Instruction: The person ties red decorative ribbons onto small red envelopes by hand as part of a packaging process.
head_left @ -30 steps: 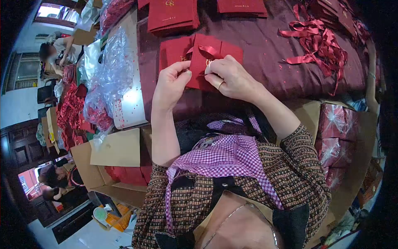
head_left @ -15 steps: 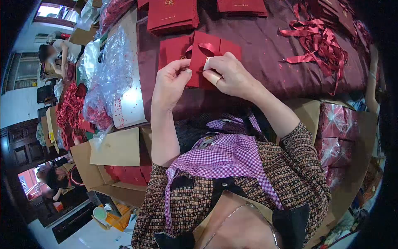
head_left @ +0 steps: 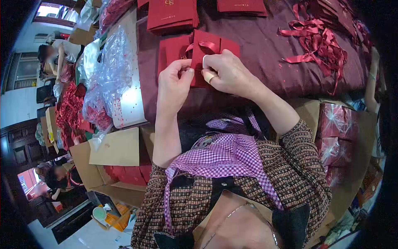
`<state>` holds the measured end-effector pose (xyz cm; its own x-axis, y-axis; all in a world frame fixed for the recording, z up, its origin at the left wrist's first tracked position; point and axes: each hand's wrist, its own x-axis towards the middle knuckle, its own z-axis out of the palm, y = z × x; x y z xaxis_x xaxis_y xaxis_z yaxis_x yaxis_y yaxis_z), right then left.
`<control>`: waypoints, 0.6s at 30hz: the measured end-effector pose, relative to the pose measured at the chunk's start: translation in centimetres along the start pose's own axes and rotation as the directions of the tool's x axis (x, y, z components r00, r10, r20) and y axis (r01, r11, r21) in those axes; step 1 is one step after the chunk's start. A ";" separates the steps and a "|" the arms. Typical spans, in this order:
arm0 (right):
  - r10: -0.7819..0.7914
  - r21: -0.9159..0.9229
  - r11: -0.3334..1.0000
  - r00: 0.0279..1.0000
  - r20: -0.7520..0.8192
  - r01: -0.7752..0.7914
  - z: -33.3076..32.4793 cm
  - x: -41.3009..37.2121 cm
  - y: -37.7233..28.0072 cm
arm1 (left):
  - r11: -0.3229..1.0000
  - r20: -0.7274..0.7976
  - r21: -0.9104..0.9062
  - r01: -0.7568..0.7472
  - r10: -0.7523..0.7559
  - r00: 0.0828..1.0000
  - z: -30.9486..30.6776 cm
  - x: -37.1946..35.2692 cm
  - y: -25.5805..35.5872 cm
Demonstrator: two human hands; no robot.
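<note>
A flat red card piece [head_left: 200,46] with a loop of shiny red ribbon [head_left: 208,46] on its front is held up between my two hands. At its left edge, the thumb and forefinger of my left hand [head_left: 176,85] pinch together. My right hand [head_left: 228,74], with a gold ring, has curled fingers closed on its right side; the fingertips are partly hidden. Beneath and behind lies another red card piece [head_left: 169,50] with gold print.
Stacks of red cards [head_left: 172,14] stand at the back of the maroon cloth [head_left: 257,45]. Loose red ribbons [head_left: 319,45] lie right. Clear plastic wrap [head_left: 110,70] is at left. Cardboard boxes [head_left: 114,149] with red goods flank me. Another person [head_left: 62,56] works at far left.
Both hands stay at the red card piece, which has shifted slightly. My right hand has moved a little up and left. At far left, the other person's arms have moved.
</note>
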<state>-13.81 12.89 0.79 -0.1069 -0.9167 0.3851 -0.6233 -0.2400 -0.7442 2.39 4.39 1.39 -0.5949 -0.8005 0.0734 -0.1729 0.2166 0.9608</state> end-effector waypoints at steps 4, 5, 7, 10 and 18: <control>-0.051 -0.155 0.986 0.997 0.058 0.060 -0.5 0.5 -0.7 | 0.999 -0.031 0.050 -0.018 0.020 0.999 0.4 -0.2 0.4; -0.053 -0.155 0.986 0.997 0.061 0.062 -0.6 0.7 -1.1 | 0.991 -0.036 0.125 -0.038 0.043 0.998 0.5 -0.3 0.5; -0.163 -0.309 0.936 0.986 0.045 0.169 -0.5 0.9 -1.8 | 0.979 -0.041 0.197 -0.056 0.065 0.997 0.8 -0.2 0.6; -0.205 -0.421 0.882 0.977 0.063 0.212 0.2 1.1 -1.9 | 0.924 -0.090 0.315 -0.216 0.256 0.963 1.4 -0.3 0.7; 0.029 -0.058 0.998 0.999 0.035 -0.027 0.0 0.9 -0.9 | 0.942 -0.136 0.305 -0.142 0.191 0.972 1.6 -1.2 1.8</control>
<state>-13.36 12.26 1.77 -0.0973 -0.9338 0.3442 -0.6638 -0.1968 -0.7215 1.53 6.64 2.59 -0.5047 -0.8127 0.2911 -0.3176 0.4884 0.8128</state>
